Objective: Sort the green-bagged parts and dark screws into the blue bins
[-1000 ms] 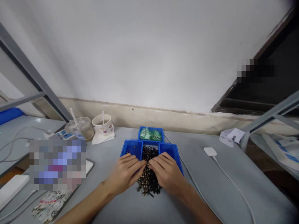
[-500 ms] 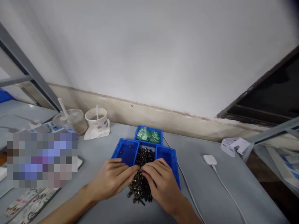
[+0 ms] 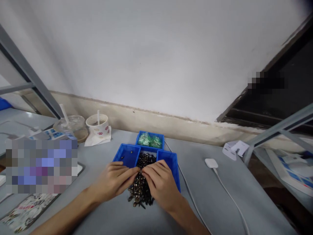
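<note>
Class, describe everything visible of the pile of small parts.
The pile is a loose, jumbled heap of small, shiny, metal-looking parts, brassy at left, blackish at right. It lies between two blue trays, its near edge spread on the grey table. The left hand and right hand are above it, hiding some; contact is unclear.

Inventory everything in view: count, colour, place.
small parts: uncounted, brassy and black, desk centre
boxes: three, blue, around parts
loose parts: two, brassy, left box
packets: uncounted, green, back box
cups: two, white and clear, back left
napkin: one, white, under white cup
straws: two, white, in cups
gadget: one, white, right
flat pieces: uncounted, white, right
metal frames: two, grey, both sides
cables: uncounted, whitish, both sides
wall: one, white, behind
left hand, right hand: one each, bare, over parts
</note>
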{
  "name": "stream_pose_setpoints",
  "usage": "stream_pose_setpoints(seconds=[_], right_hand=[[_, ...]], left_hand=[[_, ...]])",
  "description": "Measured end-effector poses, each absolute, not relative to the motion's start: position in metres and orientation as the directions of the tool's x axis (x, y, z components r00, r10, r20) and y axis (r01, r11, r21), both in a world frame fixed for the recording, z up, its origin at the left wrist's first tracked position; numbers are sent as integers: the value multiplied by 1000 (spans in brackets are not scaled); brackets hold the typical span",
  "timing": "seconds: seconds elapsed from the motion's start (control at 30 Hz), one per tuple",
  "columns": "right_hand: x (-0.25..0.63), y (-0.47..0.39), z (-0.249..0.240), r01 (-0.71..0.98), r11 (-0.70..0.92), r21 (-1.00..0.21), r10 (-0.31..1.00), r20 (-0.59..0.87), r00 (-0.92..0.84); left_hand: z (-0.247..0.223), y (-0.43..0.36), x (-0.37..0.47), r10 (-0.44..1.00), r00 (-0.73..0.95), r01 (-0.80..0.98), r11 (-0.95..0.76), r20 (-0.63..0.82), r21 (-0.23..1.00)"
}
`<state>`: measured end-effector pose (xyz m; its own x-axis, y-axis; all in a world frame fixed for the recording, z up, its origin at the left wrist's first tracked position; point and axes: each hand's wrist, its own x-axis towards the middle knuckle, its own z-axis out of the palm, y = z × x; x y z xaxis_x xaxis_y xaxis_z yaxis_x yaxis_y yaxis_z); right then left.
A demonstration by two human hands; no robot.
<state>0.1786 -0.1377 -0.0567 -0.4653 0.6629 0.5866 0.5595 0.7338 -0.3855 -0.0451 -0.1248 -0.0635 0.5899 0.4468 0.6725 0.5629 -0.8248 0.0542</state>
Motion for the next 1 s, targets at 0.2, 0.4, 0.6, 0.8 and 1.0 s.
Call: stream_pose_setpoints(seconds=[0.2,0.4,0.6,0.8,1.0], right_hand=[[177,-140,-55,553,729,-404,668,596,-445],[171,-143,-54,541,703,-462,695,609,-384],[169,-143,-58,552,684,-477,716,585,-381],[170,-144,-57,562,673,-481,728,564,-390],[170,-144,-57,561,675,-479,728,560,-397]], left_hand=[[-64,-125,-46,441,598,565,-824,669,39],[-67,-127,-45,468,590,574,-816,658,67],[-64,-126,-43,443,603,561,-827,664,43],[-60,-126,-43,437,625,545,-838,647,40],[-59,-127,-42,449,619,558,-829,644,41]])
